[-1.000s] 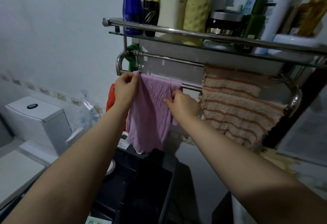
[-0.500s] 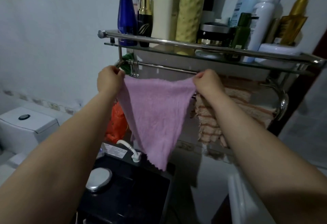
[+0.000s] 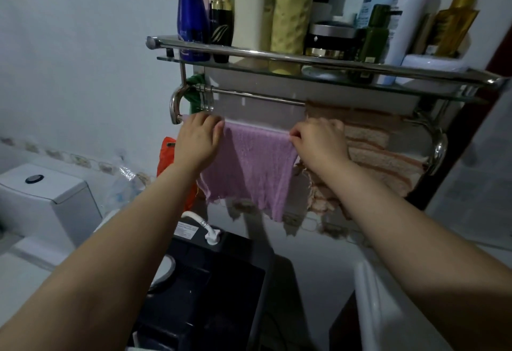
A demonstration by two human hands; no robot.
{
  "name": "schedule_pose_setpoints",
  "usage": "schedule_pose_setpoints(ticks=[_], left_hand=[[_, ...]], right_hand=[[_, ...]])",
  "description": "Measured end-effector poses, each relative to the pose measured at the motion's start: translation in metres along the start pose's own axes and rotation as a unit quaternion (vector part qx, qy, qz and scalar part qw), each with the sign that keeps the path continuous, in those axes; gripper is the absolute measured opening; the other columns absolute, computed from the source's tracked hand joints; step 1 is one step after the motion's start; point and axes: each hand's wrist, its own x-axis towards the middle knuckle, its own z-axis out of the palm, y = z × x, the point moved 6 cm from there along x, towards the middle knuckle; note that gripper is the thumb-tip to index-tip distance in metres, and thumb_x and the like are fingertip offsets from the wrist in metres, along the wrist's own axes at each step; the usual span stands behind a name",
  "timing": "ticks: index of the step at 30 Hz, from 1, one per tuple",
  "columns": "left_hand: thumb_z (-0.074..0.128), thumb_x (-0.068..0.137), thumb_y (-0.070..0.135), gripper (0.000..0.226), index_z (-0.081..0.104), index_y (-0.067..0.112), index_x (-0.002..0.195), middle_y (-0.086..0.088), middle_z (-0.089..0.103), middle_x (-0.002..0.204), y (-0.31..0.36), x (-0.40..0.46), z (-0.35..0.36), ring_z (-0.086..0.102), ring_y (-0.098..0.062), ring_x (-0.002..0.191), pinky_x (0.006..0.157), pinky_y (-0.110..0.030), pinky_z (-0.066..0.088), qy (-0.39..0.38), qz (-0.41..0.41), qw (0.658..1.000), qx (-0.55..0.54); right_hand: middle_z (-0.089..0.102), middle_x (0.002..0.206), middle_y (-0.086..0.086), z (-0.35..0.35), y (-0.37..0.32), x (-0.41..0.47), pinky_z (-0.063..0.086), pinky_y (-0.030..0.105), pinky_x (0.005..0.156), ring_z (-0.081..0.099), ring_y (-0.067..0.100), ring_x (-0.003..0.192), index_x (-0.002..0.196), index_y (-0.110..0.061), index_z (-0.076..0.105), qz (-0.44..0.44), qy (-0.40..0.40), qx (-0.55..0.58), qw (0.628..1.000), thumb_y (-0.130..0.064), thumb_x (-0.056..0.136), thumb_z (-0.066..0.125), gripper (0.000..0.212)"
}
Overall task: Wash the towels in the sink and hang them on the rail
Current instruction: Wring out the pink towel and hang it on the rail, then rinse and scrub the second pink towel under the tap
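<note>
Both hands, left hand [image 3: 198, 140] and right hand [image 3: 318, 140], are pinching the purple towel [image 3: 249, 168] top corners over the rail [image 3: 175, 107]; grip holding cloth, so spreading it flat, left of the striped towel [image 3: 382, 156].

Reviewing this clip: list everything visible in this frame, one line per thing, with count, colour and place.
purple towel: one, lilac, draped over the front rail between the hands
striped towel: one, beige with orange stripes, on the rail to the right
rail: one, chrome, under the shelf
glass shelf: one, clear, above the rail
blue bottle: one, dark blue, shelf's left end
other bottles and jars: several, black, gold, green, white, along the shelf
toilet tank: one, white, lower left
orange bag: one, left of the purple towel
left hand: pinches the purple towel's left top edge
right hand: pinches its right top edge
</note>
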Motion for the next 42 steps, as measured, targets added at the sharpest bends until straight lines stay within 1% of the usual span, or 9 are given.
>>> schedule_pose_setpoints(ticks=[5,8,11,16,18,23,29,37,42], left_hand=[[0.037,0.100,0.039,0.041,0.063,0.011,0.115,-0.016,0.060,0.116,0.005,0.009,0.001,0.050,-0.033,0.112,0.096,-0.042,0.037,-0.019,-0.056,0.998,-0.026],[0.045,0.092,0.033,0.035,0.063,0.011,0.112,-0.012,0.060,0.115,0.046,-0.004,-0.005,0.054,-0.030,0.108,0.092,-0.040,0.042,0.029,-0.008,0.998,-0.047],[0.050,0.086,0.021,0.026,0.063,0.007,0.104,-0.011,0.062,0.103,0.114,-0.028,-0.013,0.060,-0.027,0.090,0.073,-0.036,0.049,0.079,0.072,0.981,-0.160],[0.056,0.092,0.024,0.019,0.060,0.017,0.109,0.007,0.063,0.097,0.225,-0.073,0.012,0.060,-0.005,0.080,0.070,-0.026,0.053,-0.087,0.122,0.935,-0.320],[0.056,0.091,0.025,0.017,0.061,0.020,0.107,0.009,0.063,0.090,0.261,-0.091,0.031,0.060,-0.005,0.075,0.068,-0.029,0.053,-0.151,0.148,0.921,-0.327],[0.057,0.090,0.027,0.013,0.063,0.023,0.101,0.016,0.057,0.079,0.350,-0.142,0.089,0.060,-0.010,0.069,0.064,-0.033,0.051,-0.273,0.146,0.900,-0.308],[0.056,0.091,0.030,0.011,0.062,0.029,0.100,0.020,0.055,0.076,0.465,-0.202,0.149,0.060,-0.008,0.071,0.067,-0.028,0.048,-0.368,0.120,0.876,-0.289],[0.057,0.089,0.025,0.007,0.064,0.025,0.092,0.019,0.059,0.075,0.601,-0.267,0.222,0.060,-0.012,0.069,0.069,-0.034,0.051,-0.419,0.009,0.849,-0.323],[0.055,0.091,0.025,0.007,0.062,0.026,0.092,0.014,0.062,0.079,0.658,-0.300,0.246,0.059,-0.012,0.067,0.070,-0.034,0.052,-0.466,-0.028,0.821,-0.330]], right_hand=[[0.065,0.111,0.003,0.005,0.002,-0.012,0.020,0.037,0.095,0.052,0.026,0.110,0.110,-0.024,0.068,-0.048,0.047,-0.007,0.998,-0.025,0.093,0.049,0.025],[0.066,0.106,0.002,0.002,0.008,-0.025,0.023,0.039,0.102,0.054,0.026,0.108,0.105,-0.021,0.070,-0.062,0.084,0.059,0.993,-0.027,0.090,0.054,0.022],[0.067,0.097,0.001,-0.012,0.025,-0.048,0.037,0.039,0.093,0.058,0.026,0.099,0.095,-0.019,0.070,-0.066,0.153,0.131,0.977,-0.022,0.083,0.057,0.018],[0.066,0.094,0.003,-0.020,0.089,-0.113,0.047,0.033,0.080,0.060,0.022,0.091,0.097,-0.014,0.068,-0.018,0.163,0.228,0.960,-0.019,0.087,0.054,0.017],[0.067,0.092,0.002,-0.015,0.124,-0.147,0.049,0.029,0.076,0.063,0.018,0.087,0.100,-0.016,0.068,0.032,0.136,0.275,0.951,-0.022,0.089,0.055,0.018],[0.068,0.071,-0.010,0.027,0.222,-0.239,0.054,0.041,0.067,0.065,0.012,0.069,0.096,-0.036,0.062,0.194,-0.004,0.332,0.923,-0.034,0.086,0.053,0.013],[0.064,0.059,-0.017,0.045,0.330,-0.326,0.051,0.035,0.066,0.061,0.005,0.062,0.090,-0.041,0.058,0.266,-0.112,0.326,0.900,-0.024,0.089,0.055,0.017],[0.066,0.065,-0.010,0.063,0.470,-0.413,0.054,0.037,0.075,0.066,0.004,0.067,0.087,-0.038,0.054,0.289,-0.240,0.356,0.856,-0.023,0.092,0.053,0.016],[0.068,0.101,0.004,0.087,0.562,-0.483,0.052,0.034,0.080,0.064,0.025,0.093,0.099,-0.023,0.065,0.366,-0.287,0.227,0.856,-0.024,0.091,0.054,0.014]])
